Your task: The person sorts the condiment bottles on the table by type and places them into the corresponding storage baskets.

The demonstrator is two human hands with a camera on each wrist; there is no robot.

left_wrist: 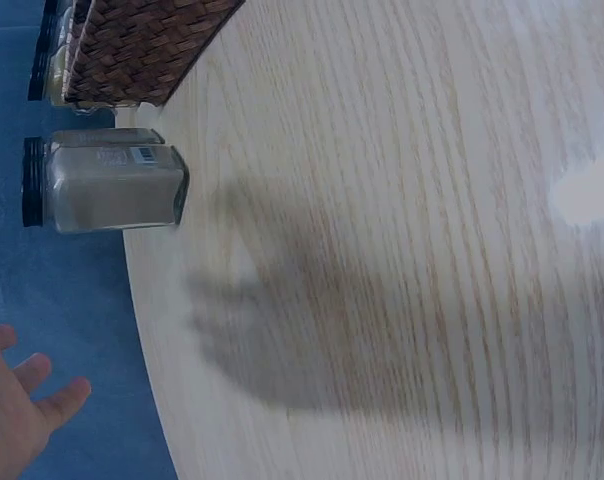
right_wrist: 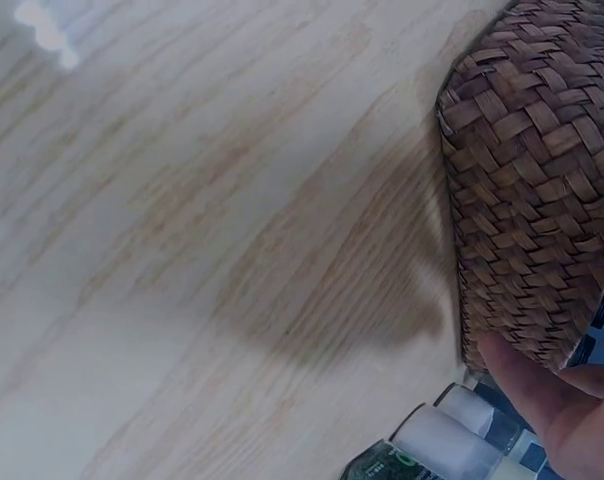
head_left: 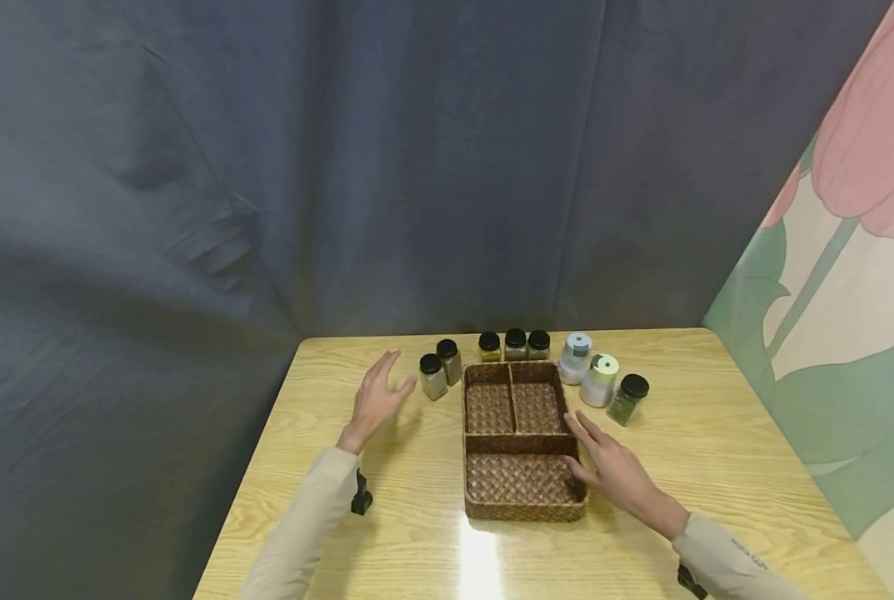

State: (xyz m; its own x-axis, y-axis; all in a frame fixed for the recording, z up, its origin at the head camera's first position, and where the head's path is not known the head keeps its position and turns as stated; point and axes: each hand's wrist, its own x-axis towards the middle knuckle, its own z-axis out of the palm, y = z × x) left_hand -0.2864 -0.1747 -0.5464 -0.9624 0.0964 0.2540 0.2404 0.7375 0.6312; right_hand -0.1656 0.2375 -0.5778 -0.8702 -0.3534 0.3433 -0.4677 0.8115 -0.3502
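A brown woven basket (head_left: pixel 523 510) with three compartments sits on the table. My right hand (head_left: pixel 621 473) is at its right side, fingers straight and spread, fingertips right at the rim. In the right wrist view a finger (right_wrist: pixel 530 385) lies against the woven wall (right_wrist: pixel 532 190). Left of the basket, my left hand (head_left: pixel 375 402) hovers over the table with fingers spread and nothing in it. Close to its thumb stand two black-capped glass jars, a nearer one (head_left: pixel 433 379) with pale contents and a farther one (head_left: pixel 449 363). The left wrist view shows a jar (left_wrist: pixel 117 190) side-on.
Behind the basket stand three black-capped jars, one holding yellow contents (head_left: pixel 489 347). To its right are a white jar with a grey-blue band (head_left: pixel 575 360), a white and light-green one (head_left: pixel 600 382), and a black-capped green jar (head_left: pixel 626 402). A dark curtain (head_left: pixel 447 167) hangs beyond the table.
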